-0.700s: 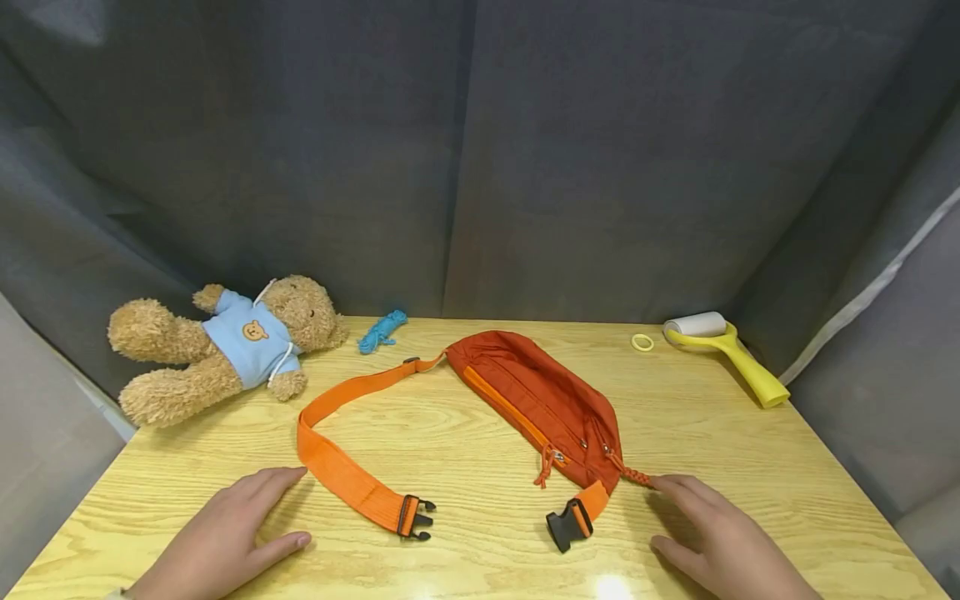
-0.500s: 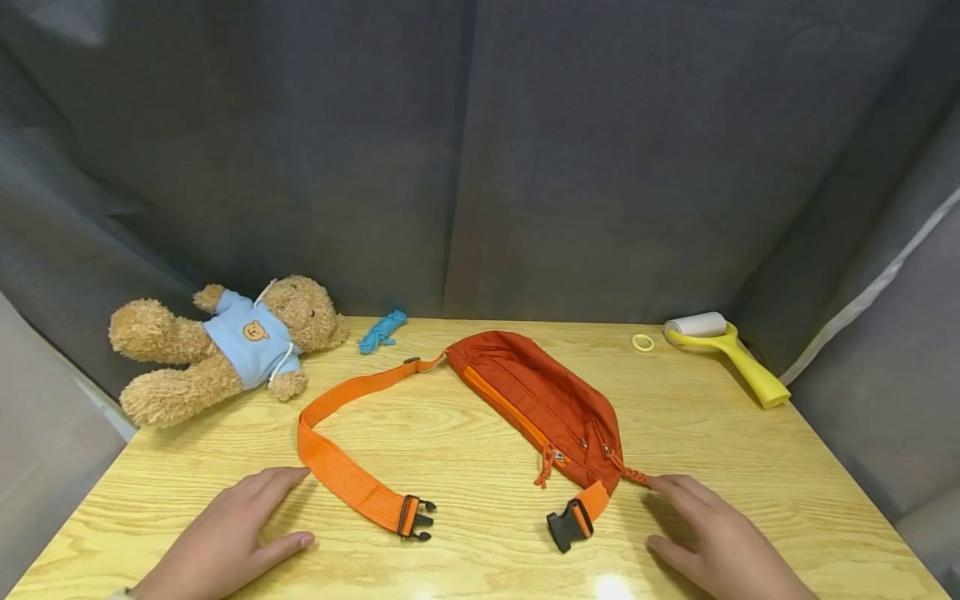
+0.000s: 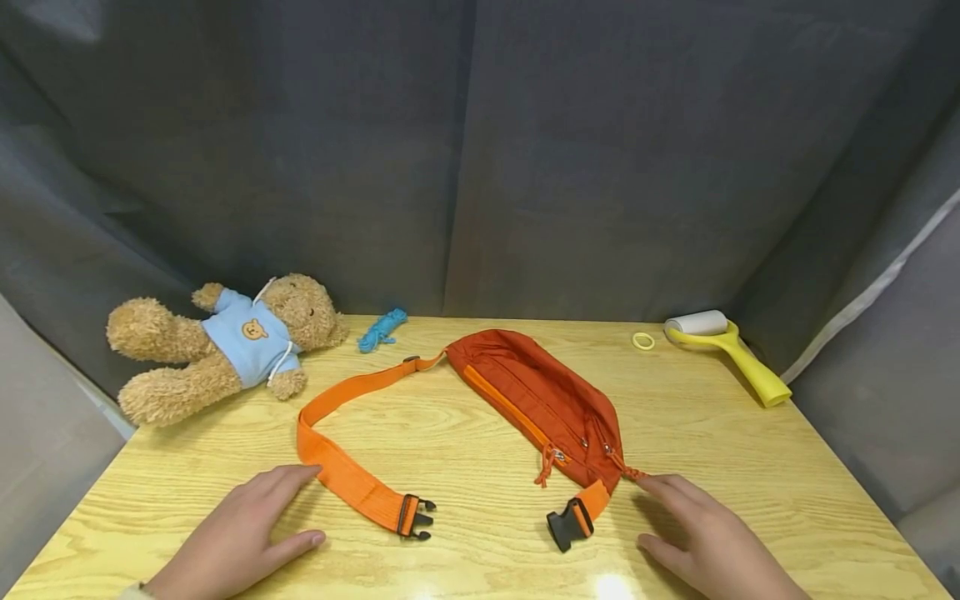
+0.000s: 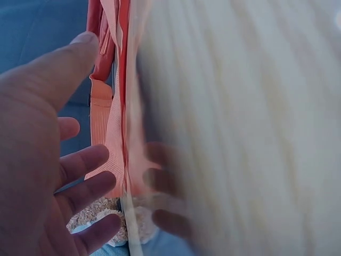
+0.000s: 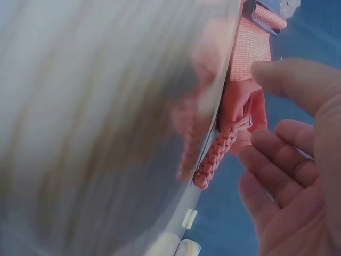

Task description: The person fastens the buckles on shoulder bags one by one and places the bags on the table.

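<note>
A red-orange waist pack lies on the wooden table in the head view. Its orange strap loops out to the left and ends in a black buckle prong. The matching black buckle socket sits apart from it, below the pack. My left hand hovers by the strap's bend, fingers spread, holding nothing. By the pack's lower right end, my right hand has relaxed fingers near a braided zipper pull. The right wrist view shows no grip on that pull.
A teddy bear in a blue shirt lies at the back left, beside a bundle of blue cord. Toward the back right are a yellow ring and a yellow-handled lint roller. Dark curtains enclose the table.
My left hand has shifted slightly right, its fingertips now over the strap's edge. My right hand has drifted a little left toward the pack. The pack and other objects stay put.
</note>
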Available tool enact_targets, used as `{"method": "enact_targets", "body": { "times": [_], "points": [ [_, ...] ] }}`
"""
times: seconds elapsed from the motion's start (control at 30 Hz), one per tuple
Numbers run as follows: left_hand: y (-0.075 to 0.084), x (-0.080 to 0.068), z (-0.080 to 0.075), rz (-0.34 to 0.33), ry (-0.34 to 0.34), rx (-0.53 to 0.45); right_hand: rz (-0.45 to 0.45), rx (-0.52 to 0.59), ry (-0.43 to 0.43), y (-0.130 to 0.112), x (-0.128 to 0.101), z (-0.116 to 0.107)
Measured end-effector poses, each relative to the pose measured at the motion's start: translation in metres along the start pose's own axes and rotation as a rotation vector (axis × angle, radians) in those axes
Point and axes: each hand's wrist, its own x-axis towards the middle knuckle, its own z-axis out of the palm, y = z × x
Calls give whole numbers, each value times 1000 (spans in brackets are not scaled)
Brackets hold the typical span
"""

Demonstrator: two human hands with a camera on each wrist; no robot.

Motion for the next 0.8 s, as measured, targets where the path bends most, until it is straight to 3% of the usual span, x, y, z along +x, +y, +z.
{"method": "enact_targets", "body": {
  "times": [0.47,0.8],
  "points": [
    [8,5,4,53,41,-20,-78,7,70,-4,2,6],
    [14,8,7,47,30,-28,19,65,-66,-13,7,4]
  ]
}}
